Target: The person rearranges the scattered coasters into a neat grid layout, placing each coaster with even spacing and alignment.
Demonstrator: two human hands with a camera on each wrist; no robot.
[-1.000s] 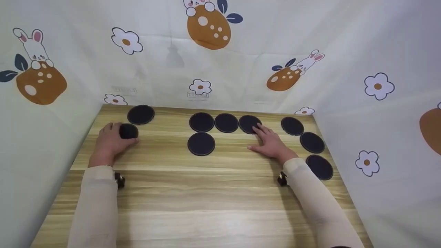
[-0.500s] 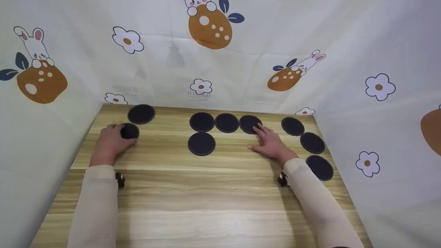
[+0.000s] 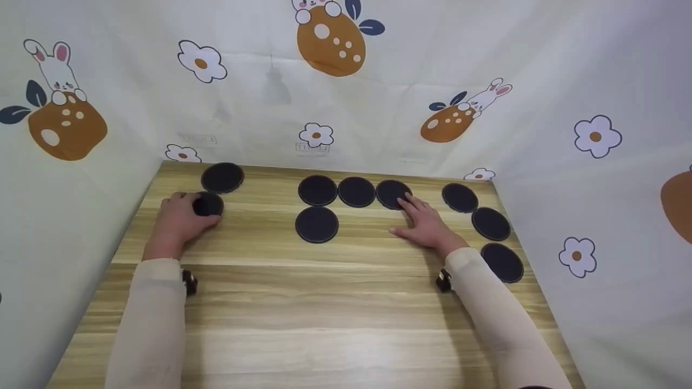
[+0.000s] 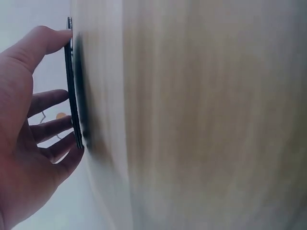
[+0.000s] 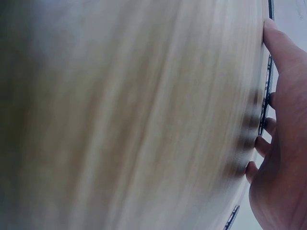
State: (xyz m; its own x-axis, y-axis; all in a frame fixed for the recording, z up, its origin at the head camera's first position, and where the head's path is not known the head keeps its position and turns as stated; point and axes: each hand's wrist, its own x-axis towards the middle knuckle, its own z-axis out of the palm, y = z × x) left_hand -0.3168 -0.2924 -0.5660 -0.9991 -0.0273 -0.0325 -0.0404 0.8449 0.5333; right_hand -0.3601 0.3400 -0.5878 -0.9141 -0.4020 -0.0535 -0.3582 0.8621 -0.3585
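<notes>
Landmark: the centre disc [image 3: 317, 225], black and round, flat on the tabletop between the two hands.
Left hand: well left of the centre disc; thumb and fingers [image 3: 181, 217] grip the held disc by its rim.
Held disc: black [image 3: 210, 204], left of the centre disc and slightly beyond it; level or nearly so, with a shadow along its underside; contact with the tabletop cannot be confirmed.
Far-left disc: beyond the held disc [image 3: 223, 177], left of the centre disc; rims very close, contact not determinable.
Right hand: right of the centre disc [image 3: 426, 227]; fingers extended and spread, fingertips resting on the touched disc, thumb out to the side.
Touched disc: beyond and right of the centre disc [image 3: 390, 193], last in a line with two row discs [image 3: 356, 192].
Right-side discs: three [image 3: 491, 223], well right of the centre disc, the nearest partly covered by the right sleeve [image 3: 497, 319].
Writing: faint boxed lettering [image 3: 312, 147] beyond the centre disc, partly behind a printed flower; illegible.
Surface: wood-grain tabletop [image 3: 324, 302] under the centre disc.
Room: pale cloth walls [image 3: 389, 113] beyond and either side of the centre disc, printed with rabbits, orange fruit and flowers.
</notes>
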